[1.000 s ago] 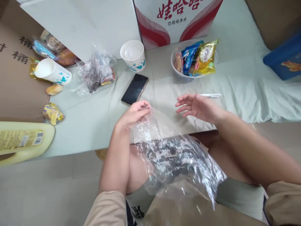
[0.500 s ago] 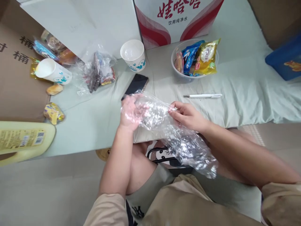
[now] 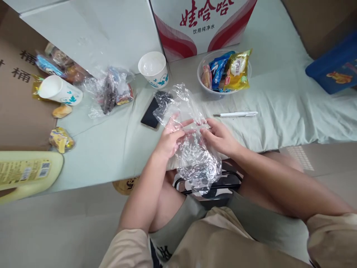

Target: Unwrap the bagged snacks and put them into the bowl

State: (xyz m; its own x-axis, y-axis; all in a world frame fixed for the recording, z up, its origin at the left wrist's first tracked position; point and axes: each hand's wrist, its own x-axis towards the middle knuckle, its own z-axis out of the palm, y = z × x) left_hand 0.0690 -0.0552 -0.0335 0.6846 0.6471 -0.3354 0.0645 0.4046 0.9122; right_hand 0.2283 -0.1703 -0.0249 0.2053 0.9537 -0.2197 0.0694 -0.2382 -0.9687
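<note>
A clear, crinkled plastic bag (image 3: 199, 160) hangs between my hands over the table's front edge. My left hand (image 3: 170, 138) grips it with bent fingers, and part of the film lies over those fingers. My right hand (image 3: 219, 137) pinches the bag's other side between thumb and forefinger. The upper part of the bag spreads towards a black phone (image 3: 150, 115) lying behind my left hand. A white pen-like tool (image 3: 237, 114) with a thin dark tip rests just beyond my right hand. Nothing shows inside the bag.
Behind stand a paper cup (image 3: 154, 70) and a clear bowl (image 3: 200, 76) of wrapped snacks. To the left are a tipped paper cup (image 3: 60, 89), bagged snacks (image 3: 111, 93), a bread piece (image 3: 61, 111) and a yellow bottle (image 3: 30, 173). A water carton (image 3: 203, 41) stands at the back.
My left hand has turned over and come closer to my right, its fingers now curled on the film. The bag's lower end has swung left, and its upper part now reaches up past the phone.
</note>
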